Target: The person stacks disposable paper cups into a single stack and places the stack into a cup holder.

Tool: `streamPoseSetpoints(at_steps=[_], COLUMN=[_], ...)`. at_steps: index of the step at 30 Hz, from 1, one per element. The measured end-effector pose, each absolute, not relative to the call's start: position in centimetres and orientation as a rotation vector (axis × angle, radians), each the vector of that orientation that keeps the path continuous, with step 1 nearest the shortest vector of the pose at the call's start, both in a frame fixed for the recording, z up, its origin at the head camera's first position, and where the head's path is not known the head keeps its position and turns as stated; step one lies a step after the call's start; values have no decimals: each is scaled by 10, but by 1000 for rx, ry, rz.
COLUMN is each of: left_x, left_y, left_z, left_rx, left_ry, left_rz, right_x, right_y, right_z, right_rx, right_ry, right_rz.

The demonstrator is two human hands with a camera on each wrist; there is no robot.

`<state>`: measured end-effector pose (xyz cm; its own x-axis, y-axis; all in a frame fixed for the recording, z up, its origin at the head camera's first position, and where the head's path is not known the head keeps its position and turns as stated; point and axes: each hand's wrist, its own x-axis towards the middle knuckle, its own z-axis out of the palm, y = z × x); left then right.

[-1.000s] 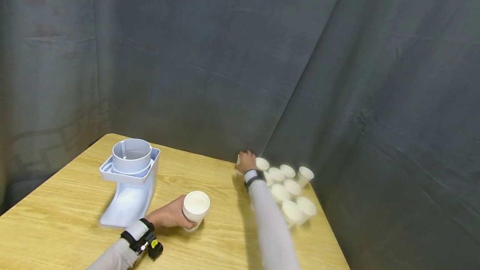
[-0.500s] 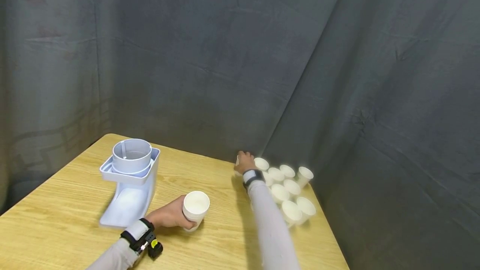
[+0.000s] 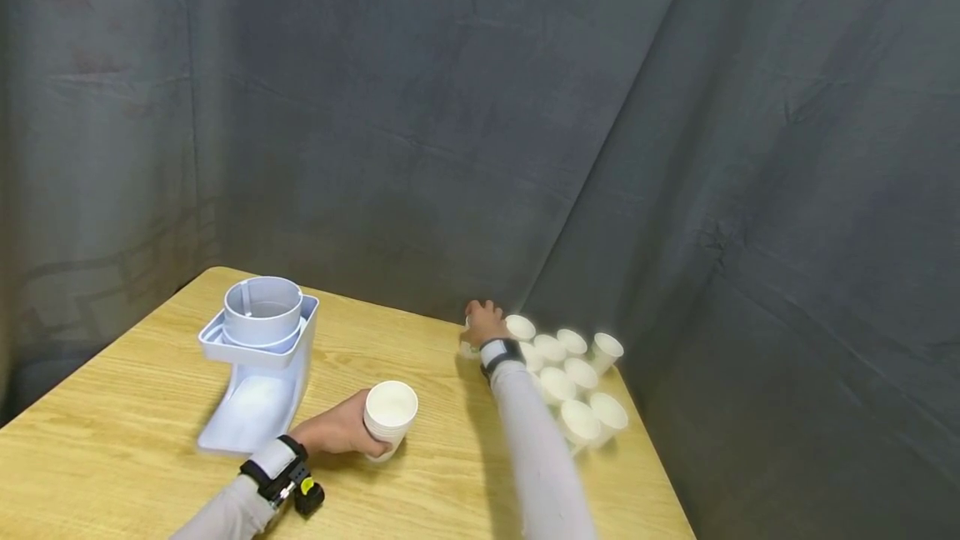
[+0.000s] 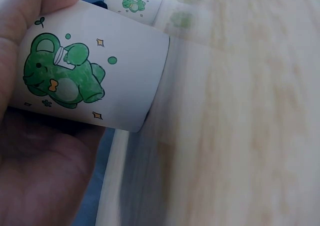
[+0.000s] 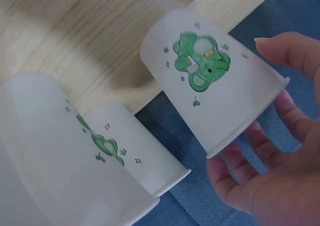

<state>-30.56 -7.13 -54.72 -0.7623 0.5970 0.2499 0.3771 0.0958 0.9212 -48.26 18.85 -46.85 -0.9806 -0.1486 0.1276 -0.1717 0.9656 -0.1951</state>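
White cups (image 3: 557,387) crowd right hand (image 3: 485,325), grip unclear; left hand (image 3: 339,430) grips stack (image 3: 391,408) beside chute (image 3: 250,408)

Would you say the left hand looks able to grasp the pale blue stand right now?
Probably not: the left hand grips a stack of white cups, so it is occupied, though the pale blue stand sits close beside it with nothing visible between.

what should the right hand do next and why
Probably firm up the right hand's hold on its white cup, keeping it upright: its fingers curl at the rim, and the cup is by the far edge of the table with other cups nearby, so a nudge could tip one. The left hand is busy gripping a cup stack.
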Motion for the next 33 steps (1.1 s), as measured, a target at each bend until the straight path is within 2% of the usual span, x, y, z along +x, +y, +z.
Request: streamPoseSetpoints(at_steps=[20, 33], left_x=[-310, -306], left_y=[-74, -74], left_z=[-545, -543], left_rx=[1014, 1016], left_ry=[2200, 2185], left_rz=[1731, 1738], right_x=[-463, -433], right_y=[172, 163], right_z=[-469, -493], right_rx=[297, 276], right_ry=[-3023, -2830], right_rz=[135, 425])
